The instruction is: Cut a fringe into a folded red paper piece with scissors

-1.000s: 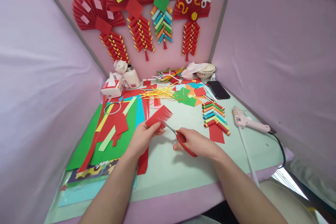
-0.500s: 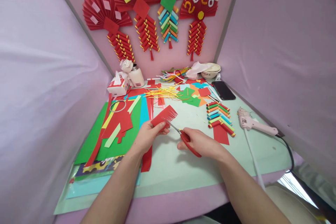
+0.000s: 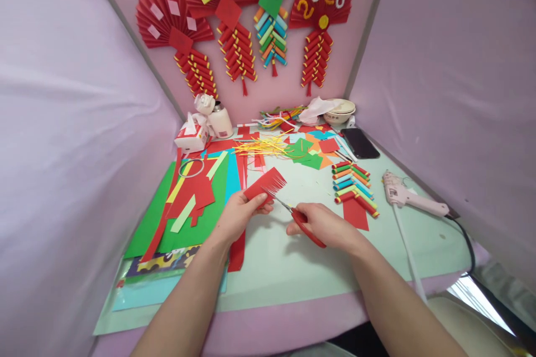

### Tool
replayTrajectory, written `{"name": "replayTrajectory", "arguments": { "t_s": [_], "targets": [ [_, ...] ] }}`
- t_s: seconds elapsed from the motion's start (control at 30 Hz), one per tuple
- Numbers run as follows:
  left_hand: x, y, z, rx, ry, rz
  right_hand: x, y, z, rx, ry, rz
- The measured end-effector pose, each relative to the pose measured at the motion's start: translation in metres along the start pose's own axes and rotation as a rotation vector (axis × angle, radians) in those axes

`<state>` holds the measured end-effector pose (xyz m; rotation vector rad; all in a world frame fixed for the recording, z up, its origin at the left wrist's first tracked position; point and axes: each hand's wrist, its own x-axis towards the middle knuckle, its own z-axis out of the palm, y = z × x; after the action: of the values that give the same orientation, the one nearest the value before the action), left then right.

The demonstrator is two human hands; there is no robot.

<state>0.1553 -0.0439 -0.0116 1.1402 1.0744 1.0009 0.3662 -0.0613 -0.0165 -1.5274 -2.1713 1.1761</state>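
Between thumb and fingers, my left hand pinches a strip of red paper above the table. Thin slits run along the strip's right-hand part, making a fringe. My right hand is closed around the red handles of a pair of scissors. The metal blades point up and left and meet the fringed edge close to my left fingers; how far apart they are is hard to see. Right of my hands lies a firecracker string of coloured paper rolls, with a red paper piece under its lower end.
Stacked coloured paper and a tape ring lie left. Yellow strips and green paper squares are behind my hands. A glue gun with its cord, and a phone, lie right. Tissue box and bowls stand at the back.
The whole view has shifted slightly, with everything a little farther right in the picture. Both hands keep their hold, and the scissors stay at the red strip's fringe.
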Motion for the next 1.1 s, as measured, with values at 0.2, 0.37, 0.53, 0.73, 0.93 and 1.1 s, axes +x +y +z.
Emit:
{"name": "replayTrajectory", "arguments": {
  "t_s": [0.2,0.37,0.53,0.73,0.93,1.1],
  "targets": [
    [0.0,0.0,0.0,-0.006,0.001,-0.015,-0.001,-0.005,-0.002,0.013,-0.018,0.021],
    [-0.003,0.001,0.004,0.072,-0.065,-0.03,-0.003,-0.012,-0.004,0.003,-0.046,0.015],
    [-0.003,0.0,0.006,0.109,-0.081,-0.03,-0.003,-0.015,-0.004,-0.018,-0.041,0.026],
    [-0.003,0.0,0.005,0.085,-0.089,-0.041,-0.002,-0.013,-0.003,-0.013,-0.022,0.032],
    [-0.004,0.001,0.006,0.052,-0.077,-0.069,-0.002,-0.01,-0.002,-0.006,-0.01,0.019],
    [-0.003,0.0,0.005,0.014,-0.071,-0.084,0.0,-0.009,-0.001,0.003,0.003,0.015]
  ]
}}
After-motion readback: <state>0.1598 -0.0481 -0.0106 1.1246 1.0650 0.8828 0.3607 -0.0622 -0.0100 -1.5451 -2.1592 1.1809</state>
